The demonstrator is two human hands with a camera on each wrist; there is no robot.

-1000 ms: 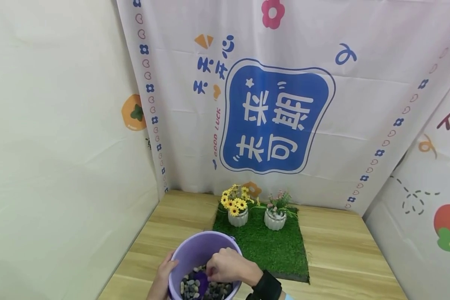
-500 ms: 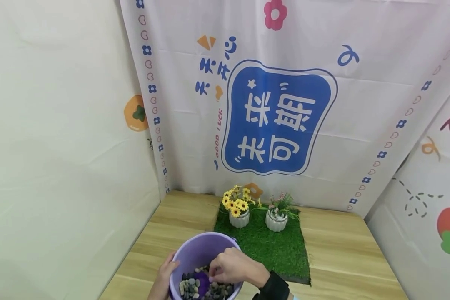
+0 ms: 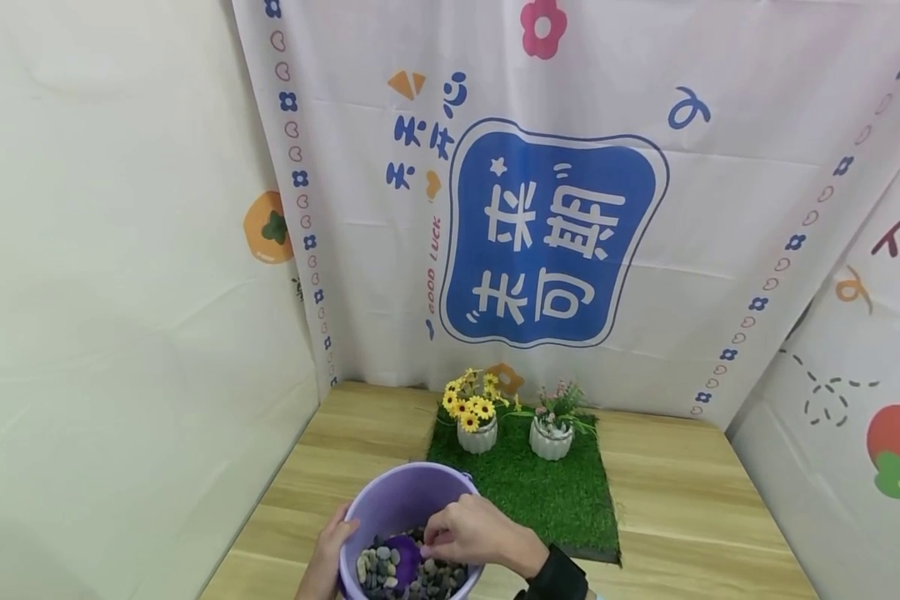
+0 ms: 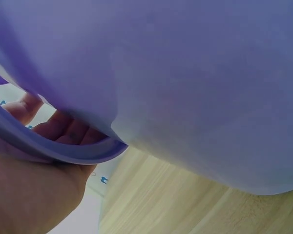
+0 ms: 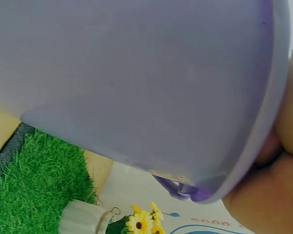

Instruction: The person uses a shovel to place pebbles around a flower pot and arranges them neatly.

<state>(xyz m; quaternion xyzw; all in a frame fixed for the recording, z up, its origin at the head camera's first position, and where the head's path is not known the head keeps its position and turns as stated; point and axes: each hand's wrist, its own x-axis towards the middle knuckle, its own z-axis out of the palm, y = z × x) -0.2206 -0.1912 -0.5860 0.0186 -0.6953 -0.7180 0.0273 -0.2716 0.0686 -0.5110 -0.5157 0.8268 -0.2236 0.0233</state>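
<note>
Head view: L hand (image 3: 327,552) grips rim of lilac bucket (image 3: 393,504), thumb hooked over edge to inner side, fingers on outer side. R hand (image 3: 468,532) reaches over opp. rim into bucket; fingers curled, thumb & forefinger pinching at near edge of dk purple scoop (image 3: 406,560), grip partly hidden by hand itself. Scoop sits just L of R fingertips, down in bucket between the two hands, w/ grey & tan pebbles (image 3: 376,568) on both sides of it. Blk wristband (image 3: 559,575) behind R hand. Green turf mat (image 3: 562,508) beyond R hand & to its R; on it, well fwd of hand, white pot (image 3: 477,437) w/ yellow flowers (image 3: 469,410), and farther R a second white pot (image 3: 551,441) w/ pink flowers. Wood-grain table (image 3: 682,483) under all. L wrist view: bucket's outer wall fills most of area beside L hand; curved purple band (image 4: 78,153) crosses hand, fingers bent on far side, palm on near; rim or handle, can't tell. R wrist view: R hand at edge, past bucket rim, fingertips & scoop hidden; turf, a pot & yellow flowers off beyond bucket wall from hand.
</note>
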